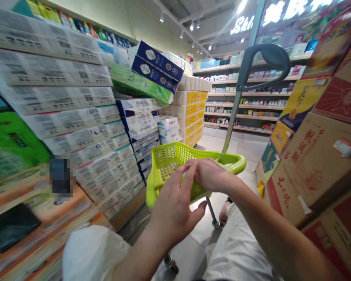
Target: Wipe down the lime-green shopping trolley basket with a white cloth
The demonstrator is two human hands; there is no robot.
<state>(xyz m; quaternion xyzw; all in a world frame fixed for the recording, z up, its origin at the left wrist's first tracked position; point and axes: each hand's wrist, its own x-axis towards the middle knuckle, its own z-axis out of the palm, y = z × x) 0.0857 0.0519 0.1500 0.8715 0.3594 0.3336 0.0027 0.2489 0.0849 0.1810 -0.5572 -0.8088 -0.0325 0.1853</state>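
A lime-green plastic cart basket with perforated walls is in front of me, on legs with wheels. Over its near edge my two hands meet. My left hand has its fingers stretched forward and its thumb apart, its fingertips overlapping my right hand. My right hand is bent at the wrist, with most of its fingers hidden behind the left. Whether either hand touches the basket I cannot tell. Behind the basket's right side rises a metal pole with a grey loop handle.
Stacked wrapped packs rise on the left, with tilted blue boxes farther back. A dark flat device lies at the lower left. Cardboard cartons line the right side. Goods-filled shelves stand at the back.
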